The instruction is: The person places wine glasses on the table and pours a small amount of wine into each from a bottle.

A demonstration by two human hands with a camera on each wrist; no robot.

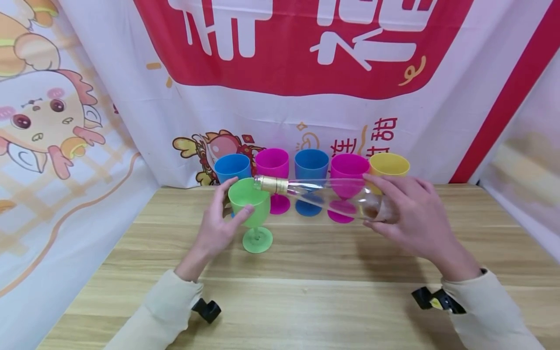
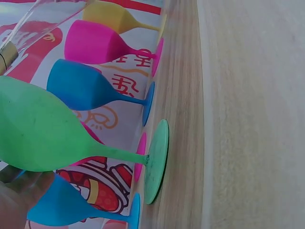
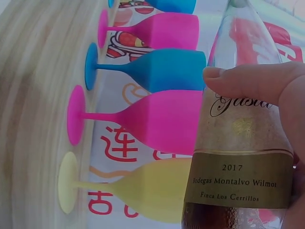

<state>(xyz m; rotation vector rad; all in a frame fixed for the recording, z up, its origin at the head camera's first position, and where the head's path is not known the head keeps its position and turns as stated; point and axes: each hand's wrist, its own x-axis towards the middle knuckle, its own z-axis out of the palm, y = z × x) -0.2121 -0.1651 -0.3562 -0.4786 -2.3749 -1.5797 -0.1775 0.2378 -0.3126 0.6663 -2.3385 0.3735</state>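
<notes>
My left hand (image 1: 215, 227) holds the bowl of a light green plastic goblet (image 1: 256, 214), thumb on the near side and fingers behind. The goblet stands upright, and its round foot shows close to the table in the left wrist view. A clear glass wine bottle (image 1: 311, 190) lies almost level in the air, its gold-banded neck at the goblet's rim. Around the bottle's lower body, my right hand (image 1: 417, 221) keeps a grip. Its label (image 3: 242, 179) reads 2017, and some dark reddish liquid (image 3: 209, 217) shows near the base. Whether any liquid is flowing, I cannot tell.
Behind, a row of upright goblets lines the table's back edge: a blue one (image 1: 232, 166), pink and blue ones, another pink one (image 1: 350, 166) and a yellow one (image 1: 390, 165). A printed cloth (image 1: 284, 114) hangs behind them. The wood-grain table (image 1: 306, 301) extends toward me.
</notes>
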